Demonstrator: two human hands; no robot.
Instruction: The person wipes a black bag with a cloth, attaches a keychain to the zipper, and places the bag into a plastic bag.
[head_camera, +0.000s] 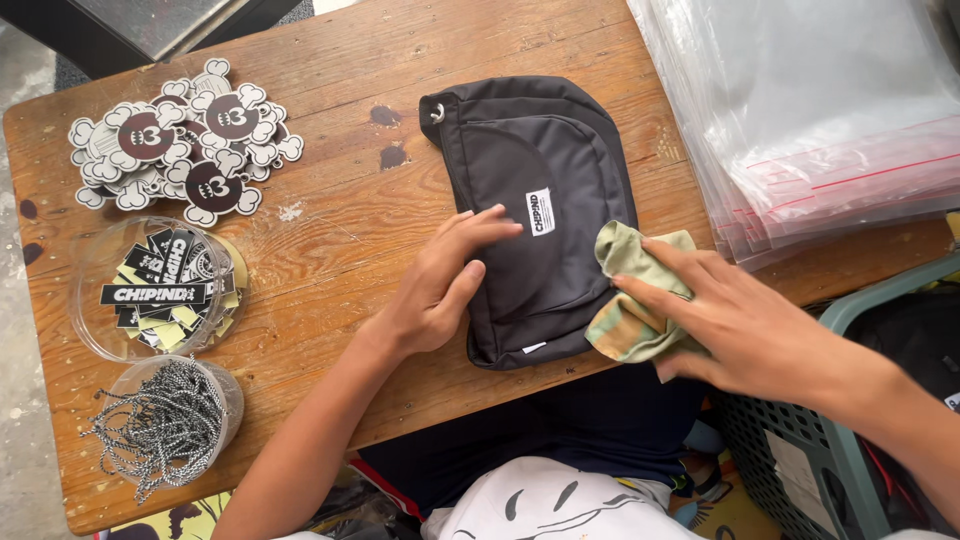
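Black fabric fills the middle of the wooden table (330, 230): a small shoulder bag (545, 190) lies flat there, its flap side up, with a small white label near its centre and a metal eyelet at its upper left corner. The left hand (440, 285) rests on the bag's left half, palm down with fingers spread and lying flat on the fabric, pinning it without closing around anything. The right hand (735, 315) presses a crumpled pale green cloth (630, 300) against the bag's right edge; the fingers are bent over the cloth and hold it against the fabric, thumb underneath.

At the table's upper left lies a heap of skull-shaped stickers (190, 135) in white and dark brown. Below it stands a clear round tub (160, 285) holding black and white labels, and nearer the table's front edge a second clear tub (170, 415) holds metal ball chains that spill over its rim. A stack of clear resealable plastic bags (820, 110) covers the upper right corner. A green plastic crate (810, 440) stands just beside the table at the lower right.
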